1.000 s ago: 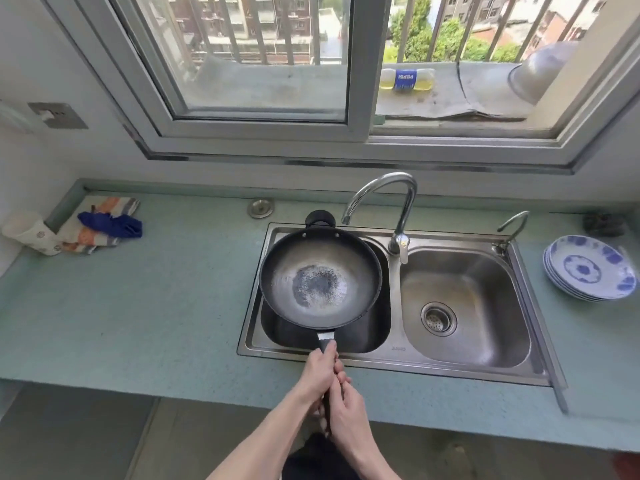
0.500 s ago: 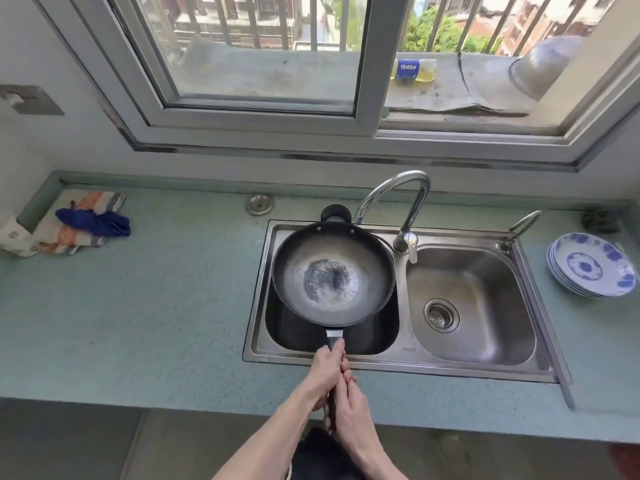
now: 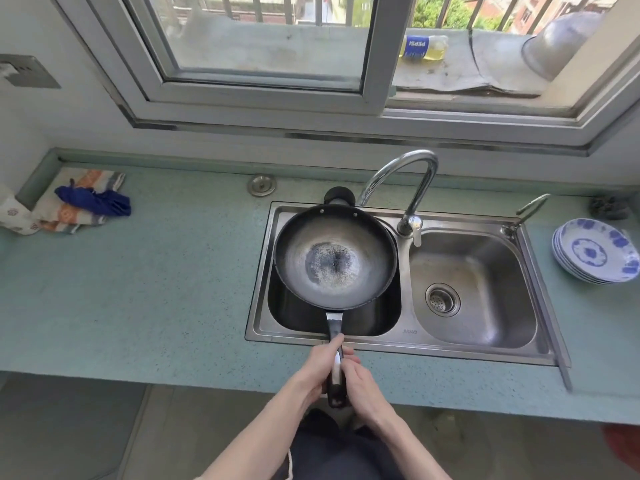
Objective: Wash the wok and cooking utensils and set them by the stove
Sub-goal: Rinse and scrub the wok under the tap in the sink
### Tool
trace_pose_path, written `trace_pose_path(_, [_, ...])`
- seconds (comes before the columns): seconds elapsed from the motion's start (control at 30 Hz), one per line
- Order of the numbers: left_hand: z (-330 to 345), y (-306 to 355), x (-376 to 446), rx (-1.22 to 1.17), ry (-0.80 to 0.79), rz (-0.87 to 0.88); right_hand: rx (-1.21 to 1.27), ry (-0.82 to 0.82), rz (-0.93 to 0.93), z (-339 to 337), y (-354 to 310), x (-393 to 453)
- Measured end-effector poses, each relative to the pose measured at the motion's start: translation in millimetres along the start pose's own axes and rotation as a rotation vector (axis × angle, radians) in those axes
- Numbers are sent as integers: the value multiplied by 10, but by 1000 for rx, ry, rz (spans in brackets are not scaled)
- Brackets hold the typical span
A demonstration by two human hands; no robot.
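over the left basin of the sink (image 3: 540, 282): wok (image 3: 334, 258) held level, dark residue at its centre. left hand (image 3: 317, 370) and right hand (image 3: 360, 386) both curl round its handle (image 3: 335, 344). stack of blue-patterned plates (image 3: 597, 251) on table (image 3: 156, 289), right of sink.

The teal countertop (image 3: 166, 289) bears folded cloths (image 3: 83, 206) and stacked plates (image 3: 597, 251).
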State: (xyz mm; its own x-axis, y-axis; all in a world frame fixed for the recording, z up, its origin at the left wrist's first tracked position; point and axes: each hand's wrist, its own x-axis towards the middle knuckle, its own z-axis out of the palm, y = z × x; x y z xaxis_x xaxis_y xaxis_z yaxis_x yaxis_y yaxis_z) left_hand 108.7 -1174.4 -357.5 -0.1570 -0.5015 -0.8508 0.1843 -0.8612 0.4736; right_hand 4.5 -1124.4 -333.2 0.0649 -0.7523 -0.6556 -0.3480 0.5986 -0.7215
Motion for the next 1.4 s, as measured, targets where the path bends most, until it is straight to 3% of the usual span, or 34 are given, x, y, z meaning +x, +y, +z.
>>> trace_pose_path(0.1, [-1, -89, -22, -24, 58, 44, -35, -57, 19, -48, -36, 55])
trace_pose_path(0.2, [52, -126, -13, -42, 137, 38, -240, -122, 40, -138, -43, 122])
trace_pose_path(0.33, [115, -118, -41, -59, 136, 61, -554, -13, -20, -457, -76, 141])
trace_pose_path(0.43, [97, -117, -65, -84, 106, 56, -433, 20, -63, -686, -149, 176])
trace_pose_path(0.6, [105, -135, -100, 1, 186, 105, -339, 362, -173, -1145, -217, 526])
trace_pose_path(0.73, [138, -163, -165, 34, 240, 144, -215, 492, -184, -1651, -514, 956])
trace_pose_path(0.83, [171, -176, -220, 41, 267, 140, -25, 487, -65, -1994, -740, 1318])
trace_pose_path(0.97, [270, -159, -246, 44, 287, 141, 194, 344, 13, -2254, -935, 1745])
trace_pose_path(1.13, [312, -184, -278, -13, 239, 134, 229, 185, 51, -2356, -1012, 2135])
trace_pose_path(1.4, [415, -229, -305, 108, 343, 203, 241, 242, 40, -2376, -881, 2431])
